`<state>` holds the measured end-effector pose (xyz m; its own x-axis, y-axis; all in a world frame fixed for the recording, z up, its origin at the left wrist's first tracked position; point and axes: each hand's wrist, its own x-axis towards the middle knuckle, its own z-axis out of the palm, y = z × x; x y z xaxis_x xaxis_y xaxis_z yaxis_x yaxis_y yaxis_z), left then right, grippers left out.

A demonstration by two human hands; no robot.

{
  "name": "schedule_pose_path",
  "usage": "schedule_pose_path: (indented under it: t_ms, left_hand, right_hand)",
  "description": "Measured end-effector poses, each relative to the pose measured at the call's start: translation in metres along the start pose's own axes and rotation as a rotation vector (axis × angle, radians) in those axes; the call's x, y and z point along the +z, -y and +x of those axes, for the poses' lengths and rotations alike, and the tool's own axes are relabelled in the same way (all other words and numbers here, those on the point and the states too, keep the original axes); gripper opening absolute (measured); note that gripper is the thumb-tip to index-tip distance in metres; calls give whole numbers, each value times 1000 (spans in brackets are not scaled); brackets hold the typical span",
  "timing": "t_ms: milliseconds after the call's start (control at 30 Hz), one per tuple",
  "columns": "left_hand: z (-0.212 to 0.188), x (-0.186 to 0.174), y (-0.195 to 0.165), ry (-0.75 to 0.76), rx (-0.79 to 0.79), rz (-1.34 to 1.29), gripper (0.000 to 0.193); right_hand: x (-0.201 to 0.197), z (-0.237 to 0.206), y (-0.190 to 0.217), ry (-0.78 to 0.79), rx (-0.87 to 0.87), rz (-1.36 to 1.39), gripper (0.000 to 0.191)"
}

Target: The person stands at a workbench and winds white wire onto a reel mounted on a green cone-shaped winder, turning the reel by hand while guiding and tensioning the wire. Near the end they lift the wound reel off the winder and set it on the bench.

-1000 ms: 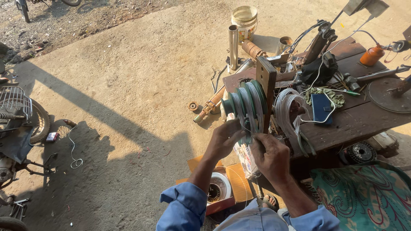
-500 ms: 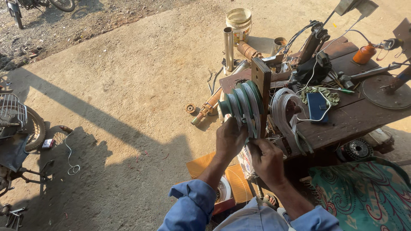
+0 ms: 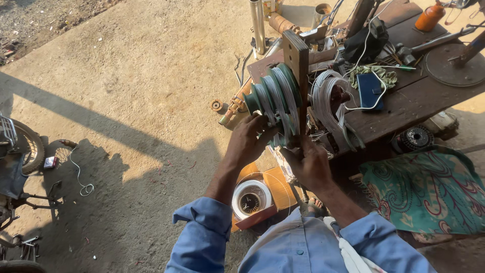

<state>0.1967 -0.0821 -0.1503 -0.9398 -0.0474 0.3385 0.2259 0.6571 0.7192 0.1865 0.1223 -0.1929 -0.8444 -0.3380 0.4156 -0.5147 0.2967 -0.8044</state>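
Left hand [image 3: 248,139] fingers grasp the green stepped former [image 3: 275,98] (wire-wound); right hand [image 3: 309,164] grips below it.

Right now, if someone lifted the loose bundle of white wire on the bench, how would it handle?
The bundle of white wire would probably sag and spread, since its loops hang loose over the bench edge. It looks fairly light. Strands may snag on nearby clutter.
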Motion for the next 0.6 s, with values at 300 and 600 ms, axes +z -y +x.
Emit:
schedule_pose_path:
  t_ms: [300, 600]
  left_hand:
    - [-31, 7, -44, -210, -213, 93, 15]
    - [-34, 73, -58, -416, -418, -91, 17]
  right_hand:
    - [-55, -89, -69, 287, 480, 57, 18]
    - [-106, -42, -217, 165, 849, 137, 24]
